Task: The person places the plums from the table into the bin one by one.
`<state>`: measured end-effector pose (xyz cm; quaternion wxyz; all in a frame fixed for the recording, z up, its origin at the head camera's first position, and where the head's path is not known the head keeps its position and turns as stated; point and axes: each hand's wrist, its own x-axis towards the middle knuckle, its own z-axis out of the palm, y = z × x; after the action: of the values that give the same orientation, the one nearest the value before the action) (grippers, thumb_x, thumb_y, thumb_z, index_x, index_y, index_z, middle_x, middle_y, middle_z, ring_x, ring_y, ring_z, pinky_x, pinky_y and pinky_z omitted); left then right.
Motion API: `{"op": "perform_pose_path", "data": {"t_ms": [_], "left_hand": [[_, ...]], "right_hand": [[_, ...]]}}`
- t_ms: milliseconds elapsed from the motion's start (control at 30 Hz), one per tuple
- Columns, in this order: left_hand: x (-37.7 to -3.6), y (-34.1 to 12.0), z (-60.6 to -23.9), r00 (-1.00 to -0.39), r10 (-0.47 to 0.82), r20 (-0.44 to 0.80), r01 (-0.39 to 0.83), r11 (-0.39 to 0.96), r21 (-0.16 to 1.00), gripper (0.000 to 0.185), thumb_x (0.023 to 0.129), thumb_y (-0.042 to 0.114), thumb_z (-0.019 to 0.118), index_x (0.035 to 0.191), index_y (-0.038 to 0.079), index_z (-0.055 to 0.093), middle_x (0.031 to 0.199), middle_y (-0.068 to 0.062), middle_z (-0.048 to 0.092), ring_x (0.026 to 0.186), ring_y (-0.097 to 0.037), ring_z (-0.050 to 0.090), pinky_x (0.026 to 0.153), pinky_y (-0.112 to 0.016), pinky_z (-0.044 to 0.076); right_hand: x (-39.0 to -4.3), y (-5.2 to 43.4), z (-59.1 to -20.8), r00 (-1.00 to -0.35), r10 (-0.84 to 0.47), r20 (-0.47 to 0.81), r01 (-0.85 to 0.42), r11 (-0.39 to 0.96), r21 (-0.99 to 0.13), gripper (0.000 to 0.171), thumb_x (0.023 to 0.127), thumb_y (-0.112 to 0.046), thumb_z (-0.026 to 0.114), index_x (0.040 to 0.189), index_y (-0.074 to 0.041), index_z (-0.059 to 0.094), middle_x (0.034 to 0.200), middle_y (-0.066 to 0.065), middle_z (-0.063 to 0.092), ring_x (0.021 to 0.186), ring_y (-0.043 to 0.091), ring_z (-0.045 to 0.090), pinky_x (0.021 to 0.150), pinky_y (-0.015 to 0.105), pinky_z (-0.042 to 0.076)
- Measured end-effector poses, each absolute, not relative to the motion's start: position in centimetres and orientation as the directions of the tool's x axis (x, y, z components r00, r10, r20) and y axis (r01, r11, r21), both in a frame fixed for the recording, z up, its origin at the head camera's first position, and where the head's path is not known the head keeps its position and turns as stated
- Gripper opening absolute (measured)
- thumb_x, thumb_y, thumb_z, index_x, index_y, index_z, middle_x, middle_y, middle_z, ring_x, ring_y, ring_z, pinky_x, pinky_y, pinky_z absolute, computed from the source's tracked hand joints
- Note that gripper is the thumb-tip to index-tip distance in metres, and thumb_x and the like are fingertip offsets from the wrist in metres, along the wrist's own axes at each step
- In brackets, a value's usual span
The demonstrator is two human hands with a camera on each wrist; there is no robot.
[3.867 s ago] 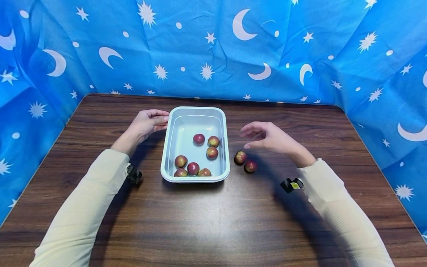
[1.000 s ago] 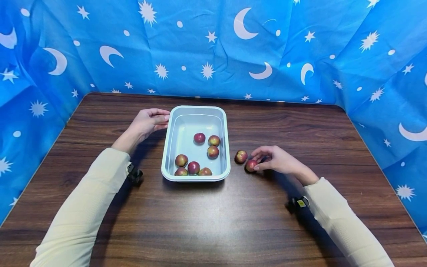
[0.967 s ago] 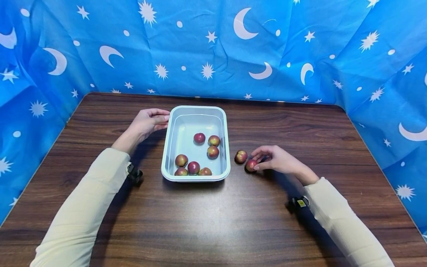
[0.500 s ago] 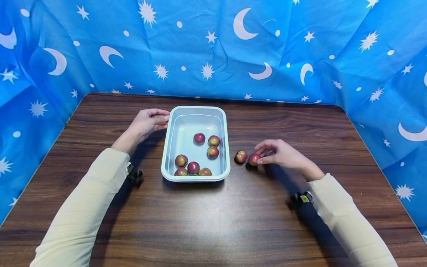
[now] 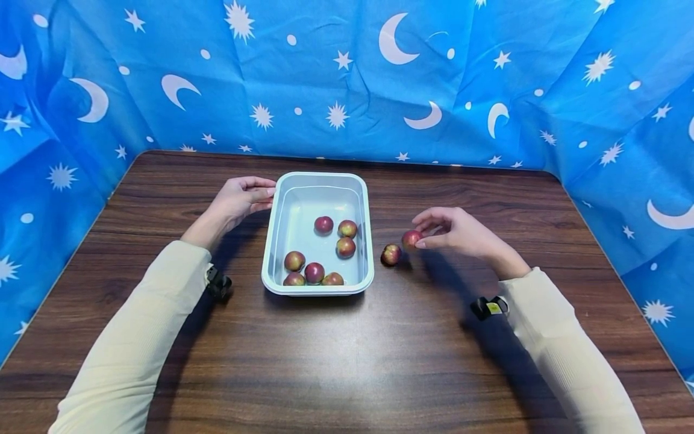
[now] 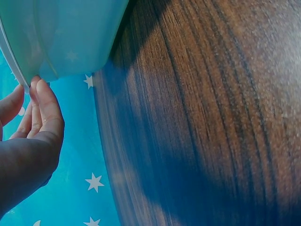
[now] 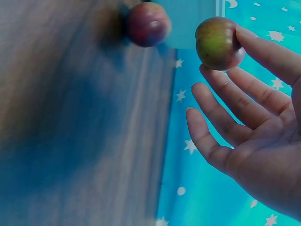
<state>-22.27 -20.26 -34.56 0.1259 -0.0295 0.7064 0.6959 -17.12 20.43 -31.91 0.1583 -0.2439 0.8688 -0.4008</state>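
A white plastic tub (image 5: pixel 317 290) sits in the middle of the table in the head view, with several red and yellow-green plums (image 5: pixel 314 273) inside, most toward its near end. My left hand (image 5: pixel 235 202) pinches the tub's left rim between thumb and fingers; the left wrist view shows the fingertips right at the tub's edge (image 6: pixel 19 75). To the right of the tub, my right hand (image 5: pixel 458 232) holds a plum (image 7: pixel 218 44) between thumb and fingertips, raised above the table. A second loose plum (image 5: pixel 391 255) lies on the wood between that hand and the tub.
The table (image 5: pixel 347 361) has a dark wood-grain top. Behind it and at both sides hangs a blue cloth (image 5: pixel 325 72) printed with white moons and stars. A black wrist camera (image 5: pixel 218 283) is on the left sleeve and another camera (image 5: pixel 488 308) on the right.
My right hand came down to the nearer loose plum, gripped it and lifted it up and away from me. The left hand and the tub have stayed put.
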Motion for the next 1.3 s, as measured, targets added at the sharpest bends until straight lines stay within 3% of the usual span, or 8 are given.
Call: {"op": "perform_pose_path", "data": {"t_ms": [533,767,1300], "left_hand": [[-22.2,-20.2,-34.2,-0.966,0.132,-0.224,-0.226,0.000,0.974,0.027,0.091,0.002,0.054,0.114,-0.010,0.049,0.089,-0.004,0.061,0.074,-0.010,0.062,0.083,-0.031,0.052],[-22.3,-20.2,-34.2,-0.965,0.134,-0.225,-0.228,-0.001,0.974,0.026,0.091,0.002,0.054,0.114,-0.009,0.049,0.089,-0.004,0.061,0.074,-0.010,0.062,0.084,-0.031,0.052],[-22.2,-20.2,-34.3,-0.965,0.128,-0.227,-0.225,0.028,0.974,0.027,0.091,0.003,0.054,0.115,-0.009,0.049,0.089,-0.003,0.061,0.074,-0.009,0.062,0.084,-0.031,0.052]], "right_hand": [[-18.4,18.1,-29.0,-0.811,-0.586,-0.008,-0.371,0.525,-0.766,0.035,0.082,-0.012,0.069,0.114,-0.002,0.057,0.102,0.010,0.064,0.094,0.022,0.059,0.079,0.031,0.052],[-18.4,16.6,-28.1,-0.812,-0.584,-0.024,-0.355,0.526,-0.773,0.036,0.082,-0.014,0.070,0.114,-0.005,0.058,0.103,0.007,0.064,0.095,0.020,0.058,0.081,0.037,0.050],[-18.9,13.8,-27.5,-0.789,-0.612,-0.041,-0.354,0.509,-0.785,0.038,0.081,-0.015,0.071,0.115,-0.006,0.057,0.103,0.006,0.062,0.095,0.019,0.058,0.083,0.034,0.052]]}}
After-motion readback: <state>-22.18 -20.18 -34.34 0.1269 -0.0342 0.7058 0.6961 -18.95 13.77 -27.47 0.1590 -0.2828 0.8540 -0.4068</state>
